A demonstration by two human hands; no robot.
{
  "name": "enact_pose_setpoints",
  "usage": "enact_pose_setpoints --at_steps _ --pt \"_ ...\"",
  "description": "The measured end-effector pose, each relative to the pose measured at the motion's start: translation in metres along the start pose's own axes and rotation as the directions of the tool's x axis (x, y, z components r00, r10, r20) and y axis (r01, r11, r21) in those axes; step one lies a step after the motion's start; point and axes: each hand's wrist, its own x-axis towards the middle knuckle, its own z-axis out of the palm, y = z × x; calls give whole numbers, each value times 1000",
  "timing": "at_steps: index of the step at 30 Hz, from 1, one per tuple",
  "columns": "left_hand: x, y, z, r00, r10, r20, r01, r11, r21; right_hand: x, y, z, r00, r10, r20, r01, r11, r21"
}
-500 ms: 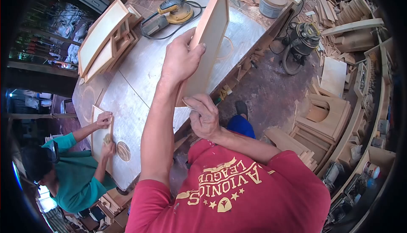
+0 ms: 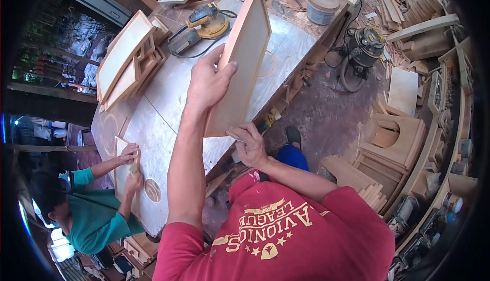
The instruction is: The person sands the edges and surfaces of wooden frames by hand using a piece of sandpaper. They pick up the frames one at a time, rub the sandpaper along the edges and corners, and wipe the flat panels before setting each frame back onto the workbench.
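My left hand (image 2: 208, 79) grips a wooden-framed panel (image 2: 245, 61) by its long edge and holds it up, tilted, over the worktable. The panel has a pale flat face inside a raised wood rim. Near the panel's lower end is my right hand (image 2: 250, 145), its fingers closed on a small flat pad (image 2: 235, 135) that looks like folded sandpaper. A narrow gap seems to lie between the pad and the panel's lower corner.
On the worktable (image 2: 163, 94) lie a yellow sander (image 2: 208, 24), stacked framed panels (image 2: 125, 59) and a tub (image 2: 322, 6). At left, a co-worker (image 2: 97, 214) handles another panel (image 2: 121, 171). A shop vacuum (image 2: 365, 46) and wood pieces (image 2: 390, 143) stand on the right.
The panel and my left hand have shifted slightly left in view. My right hand has moved a little down and right with the pad. The co-worker's hands have come closer together.
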Motion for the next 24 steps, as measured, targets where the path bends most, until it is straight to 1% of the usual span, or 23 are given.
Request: enact_pose_setpoints --at_steps 1,4,5,8,10,11,14,16,17,20,21,24 --pt "0 -1 0 1000 -5 -4 5 1000 6 3 -5 -1 1000 22 4 -22 1000 5" --pt "-1 -1 3 999 -26 45 28 998 -53 20 -42 -7 998 -60 -19 61 994 93" --pt "-4 -6 4 999 -15 45 17 998 -53 22 -44 -6 997 -64 -39 67 994 85" --pt "2 -12 0 999 50 8 -50 999 -21 2 -14 5 997 62 -44 -62 998 8" --pt "1 -6 1 998 57 -14 -56 998 25 18 -21 -1 999 17 -36 -15 998 56" --pt "-1 -3 -1 999 38 13 -38 999 20 23 -26 -2 999 -3 -34 5 998 68" --pt "-4 1 1 1000 12 -18 -13 999 -38 41 -54 -6 996 -79 -49 81 996 46" --pt "3 -1 0 997 78 -19 -78 997 15 47 -70 -8 992 -116 -51 118 992 45" --pt "0 -6 1 995 94 -9 -94 995 39 47 -70 -9 994 -103 -44 105 994 44" --pt "2 -8 -1 998 65 -22 -63 995 76 27 -36 2 994 -88 -61 86 996 -29" --pt "1 -8 -3 999 51 -13 -50 997 52 26 -34 1 996 -73 -44 72 997 -28" --pt "-1 -6 -4 1000 8 18 -8 1000 -1 40 -65 -2 996 -68 -60 72 995 66"
